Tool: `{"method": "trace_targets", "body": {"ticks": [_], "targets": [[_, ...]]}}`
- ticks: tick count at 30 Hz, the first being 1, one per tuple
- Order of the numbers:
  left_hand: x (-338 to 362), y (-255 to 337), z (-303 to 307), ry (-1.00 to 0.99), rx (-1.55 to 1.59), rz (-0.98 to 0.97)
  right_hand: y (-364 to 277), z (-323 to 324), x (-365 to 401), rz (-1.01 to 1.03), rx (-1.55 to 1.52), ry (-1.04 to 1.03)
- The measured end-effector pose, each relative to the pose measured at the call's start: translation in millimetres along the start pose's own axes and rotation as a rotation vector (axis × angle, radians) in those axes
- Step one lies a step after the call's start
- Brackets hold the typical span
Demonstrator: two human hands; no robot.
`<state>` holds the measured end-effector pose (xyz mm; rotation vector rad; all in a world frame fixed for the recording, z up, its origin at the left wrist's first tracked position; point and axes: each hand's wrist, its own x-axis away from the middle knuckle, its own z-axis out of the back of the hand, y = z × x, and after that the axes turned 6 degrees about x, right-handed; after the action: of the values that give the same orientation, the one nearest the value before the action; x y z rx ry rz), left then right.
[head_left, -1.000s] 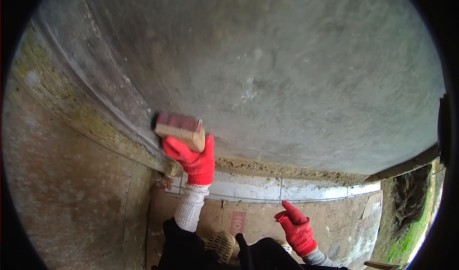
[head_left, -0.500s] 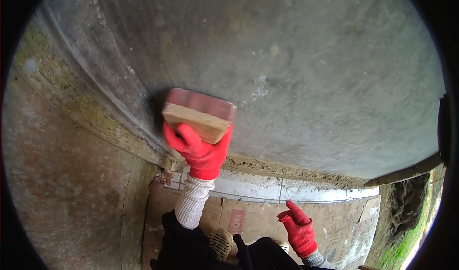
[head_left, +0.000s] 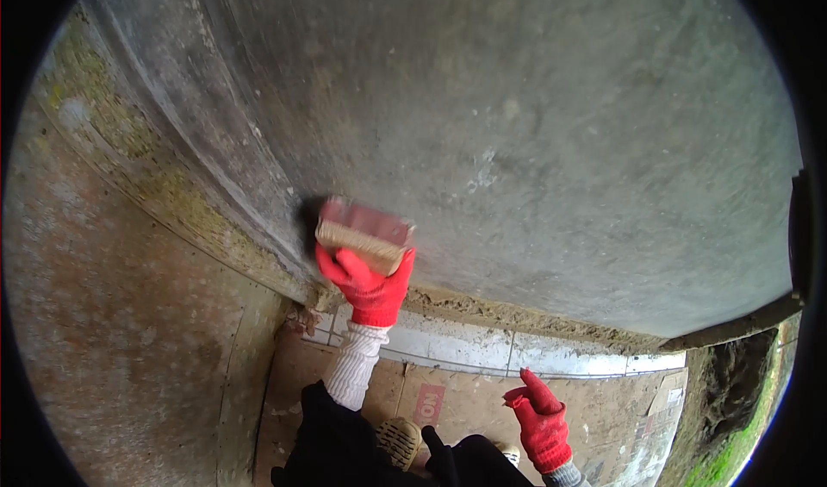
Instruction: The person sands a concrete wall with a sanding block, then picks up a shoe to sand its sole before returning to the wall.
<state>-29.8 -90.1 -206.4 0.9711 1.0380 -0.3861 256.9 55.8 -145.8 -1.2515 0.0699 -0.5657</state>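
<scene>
My left hand (head_left: 369,293), in a red knit glove with a white ribbed cuff, grips a sanding block (head_left: 365,238). The block is pale wood on the near side and reddish-brown on the far part, slightly blurred. It sits against the grey wall (head_left: 551,168), close to the ridged corner at the left. My right hand (head_left: 543,422), also red-gloved, hangs low at the right over the floor. Its index finger is stretched out, the fingers are apart, and nothing is in it.
A mossy, stained side wall (head_left: 129,315) rises at the left. Below the grey wall run a rough ledge (head_left: 517,321) and white tiles (head_left: 465,346). Brown cardboard (head_left: 482,401) with a red printed label covers the floor under my shoes (head_left: 399,441). Soil and grass (head_left: 724,452) show at the right.
My left hand has drawn the sanding block down the wall, toward me. The view has shifted slightly. My right hand keeps nearly the same place and pose.
</scene>
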Motion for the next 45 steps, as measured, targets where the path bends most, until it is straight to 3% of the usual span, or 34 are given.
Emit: {"method": "trace_targets", "body": {"ticks": [1, 3, 5, 7, 11, 13, 16, 17, 19, 23, 25, 29, 31, 32, 36, 37, 39, 43, 45], "targets": [[7.9, -5.6, -1.0, 0.005, 0.001, -0.01, 0.7, -0.5, -1.6, 0.009, -0.006, 0.002], [23.9, -11.5, 0.9, -0.075, -0.01, 0.276, 5.4, -1.5, 0.9, 0.002, 0.006, -0.01], [2.6, 6.0, 2.5, -0.05, 0.001, 0.301, 11.6, -0.7, 1.1, 0.0, 0.054, -0.02], [-40.9, 30.5, 5.9, 0.038, -0.029, 0.071, 13.3, 0.5, 0.9, 0.026, 0.04, -0.019], [-38.4, 18.5, 6.4, 0.069, -0.05, -0.028, 10.9, -0.5, -3.5, 0.013, 0.011, 0.031], [-10.4, 1.5, 4.0, -0.014, -0.078, 0.176, 5.7, 0.4, -1.6, 0.047, 0.037, 0.029], [2.6, -3.7, 6.8, -0.013, -0.006, 0.312, 0.9, 5.7, -6.7, 0.081, 0.07, 0.071], [-12.1, 7.0, 11.9, -0.025, -0.011, 0.325, -0.5, 10.0, -6.9, 0.107, 0.093, 0.102], [-64.3, 33.0, 15.9, -0.019, -0.027, 0.043, -15.0, 20.6, -14.6, 0.116, 0.111, 0.189], [-56.9, 32.1, 17.2, 0.029, -0.054, -0.058, -24.9, 41.7, -31.7, 0.18, -0.049, 0.377], [-15.6, 9.7, 12.7, -0.087, -0.068, 0.084, -22.3, 45.3, -35.7, 0.173, -0.081, 0.396], [1.8, 2.0, 14.5, -0.121, -0.005, 0.211, 8.2, 53.3, -40.7, 0.21, 0.058, 0.373], [-35.1, 20.5, 14.2, -0.055, 0.023, 0.166, 0.3, 55.2, -51.9, 0.492, 0.423, 0.621], [-56.8, 32.3, 16.8, -0.032, -0.058, 0.001, -9.4, 64.1, -53.2, 0.581, 0.611, 0.657], [-33.4, 5.7, 8.6, 0.019, -0.04, -0.191, -30.3, 100.3, -79.5, 0.846, 1.005, 0.96], [-9.5, -7.4, 3.8, 0.021, -0.04, -0.201, -35.4, 107.6, -84.4, 0.867, 1.053, 1.011], [26.7, -20.8, -2.7, -0.036, -0.026, 0.056, -43.9, 117.4, -97.8, 0.884, 1.084, 1.077], [-16.3, 13.6, 8.8, -0.026, 0.025, 0.093, -80.3, 147.0, -116.1, 1.104, 1.298, 1.301], [-32.3, 22.4, 13.1, -0.103, -0.039, 0.036, -99.8, 162.9, -129.4, 1.19, 1.261, 1.364]]}}
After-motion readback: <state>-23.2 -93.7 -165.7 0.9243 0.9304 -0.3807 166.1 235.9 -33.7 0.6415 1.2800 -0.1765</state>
